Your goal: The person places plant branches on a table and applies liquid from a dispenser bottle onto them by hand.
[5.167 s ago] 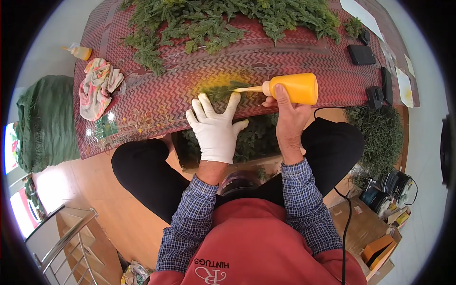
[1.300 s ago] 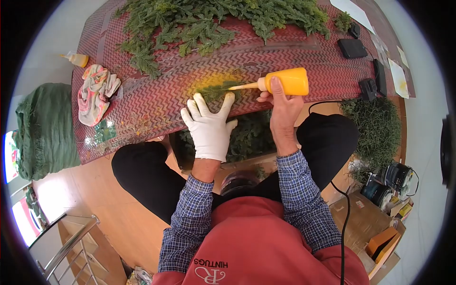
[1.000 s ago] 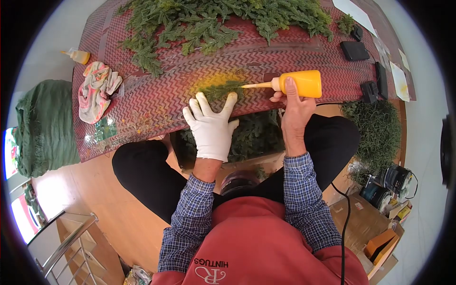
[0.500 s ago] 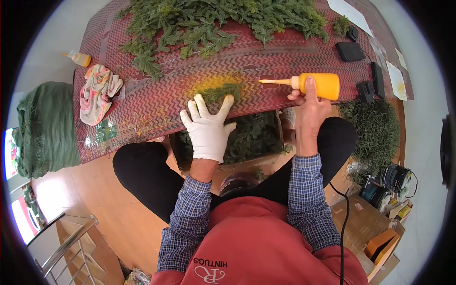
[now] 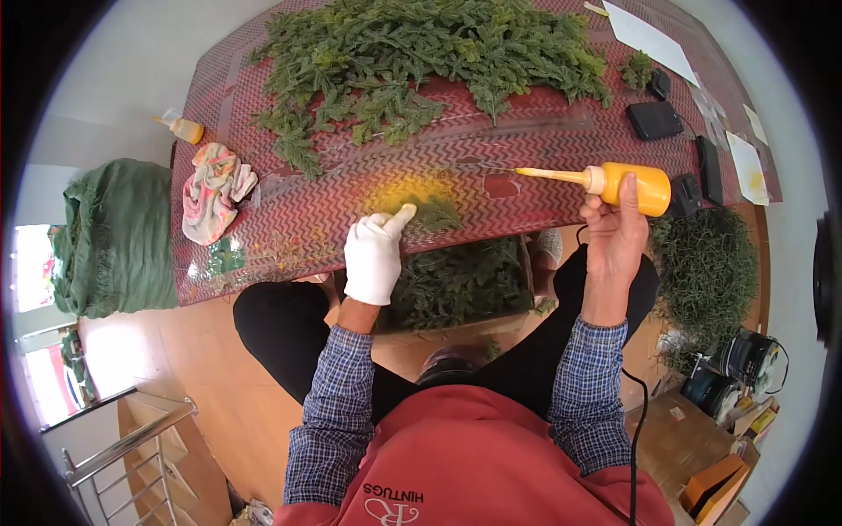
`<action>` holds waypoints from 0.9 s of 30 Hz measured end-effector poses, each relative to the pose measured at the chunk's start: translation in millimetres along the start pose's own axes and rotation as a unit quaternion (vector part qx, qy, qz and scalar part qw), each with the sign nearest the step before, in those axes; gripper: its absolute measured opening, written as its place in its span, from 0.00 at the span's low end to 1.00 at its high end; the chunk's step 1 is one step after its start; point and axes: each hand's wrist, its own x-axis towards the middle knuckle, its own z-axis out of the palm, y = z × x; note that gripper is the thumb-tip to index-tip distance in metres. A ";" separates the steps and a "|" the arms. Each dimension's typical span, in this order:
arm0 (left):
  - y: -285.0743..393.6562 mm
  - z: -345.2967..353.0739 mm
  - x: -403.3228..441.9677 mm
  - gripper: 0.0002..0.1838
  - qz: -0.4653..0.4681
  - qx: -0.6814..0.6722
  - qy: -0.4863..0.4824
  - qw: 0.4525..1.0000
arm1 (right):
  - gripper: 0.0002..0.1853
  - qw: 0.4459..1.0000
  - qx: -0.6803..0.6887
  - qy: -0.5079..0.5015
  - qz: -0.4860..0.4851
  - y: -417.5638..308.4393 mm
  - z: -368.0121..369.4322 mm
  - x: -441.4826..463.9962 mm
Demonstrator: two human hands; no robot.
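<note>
My gloved left hand (image 5: 375,261) is at the table's near edge, its fingers curled. Its fingertips pinch the left end of a small green fir sprig (image 5: 440,215), which lies on the patterned red tabletop next to a yellow-stained patch (image 5: 408,188). Bare and raised over the table's right part, my right hand (image 5: 614,235) grips a yellow squeeze bottle (image 5: 642,188). The bottle lies sideways in the grip, its long thin nozzle pointing left. The exact contact of the glove with the sprig is partly hidden.
A large heap of green fir branches (image 5: 430,53) covers the table's far side. On the left are a stained cloth (image 5: 215,195) and a smaller bottle (image 5: 186,131). A black box (image 5: 653,121) lies at right. An open box of greenery (image 5: 465,285) stands below the table edge.
My left hand has gone from spread fingers over the sprig to curled fingers at its left end. My right hand and the bottle have moved right. The whole view has shifted slightly.
</note>
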 end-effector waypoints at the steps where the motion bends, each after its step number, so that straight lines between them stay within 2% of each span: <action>1: 1.3 -2.5 -4.2 0.23 -0.021 -0.038 -0.011 0.999 | 0.14 1.000 0.018 0.002 0.011 1.0 -2.2 1.9; 5: 28.0 -27.1 -14.5 0.21 -0.113 -0.137 -0.043 0.983 | 0.15 0.999 0.039 0.010 0.026 0.1 -5.2 3.1; 10: 43.8 -35.4 -50.1 0.18 -0.160 -0.256 -0.075 0.950 | 0.15 0.998 0.050 0.012 0.030 -0.1 -3.4 1.5; 12: 41.3 -30.1 -62.4 0.20 -0.156 -0.232 -0.103 0.955 | 0.15 0.998 0.050 0.012 0.032 -0.1 -1.9 0.4; 16: 36.8 -22.0 -70.7 0.19 -0.203 -0.202 -0.153 0.946 | 0.15 0.998 0.052 0.008 0.037 0.1 0.8 -0.9; 17: 36.1 -26.9 -64.3 0.17 -0.138 -0.153 -0.137 0.969 | 0.15 0.998 0.054 0.005 0.034 0.0 1.4 -0.1; 18: 39.1 -29.3 -53.8 0.15 -0.165 -0.235 -0.098 0.953 | 0.15 0.998 0.057 0.005 0.033 -0.3 1.5 -0.4; 20: 42.7 -35.4 -16.3 0.18 -0.074 -0.024 0.023 0.997 | 0.15 0.997 0.061 -0.001 0.040 1.1 3.6 -1.5; 22: 42.6 -31.7 25.1 0.20 -0.100 0.055 0.033 0.993 | 0.15 0.997 0.064 -0.005 0.048 2.9 4.4 -0.9; 24: 16.3 -12.4 29.5 0.20 -0.059 -0.036 -0.073 0.995 | 0.15 0.997 0.064 -0.006 0.051 2.6 3.6 0.8; 25: 7.6 -5.0 26.1 0.20 -0.036 -0.039 -0.073 0.996 | 0.15 0.997 0.065 -0.005 0.050 3.1 3.0 1.4; 27: 15.1 -17.1 21.1 0.20 -0.057 -0.054 -0.064 0.995 | 0.15 0.997 0.062 0.008 0.051 3.5 -1.1 -0.8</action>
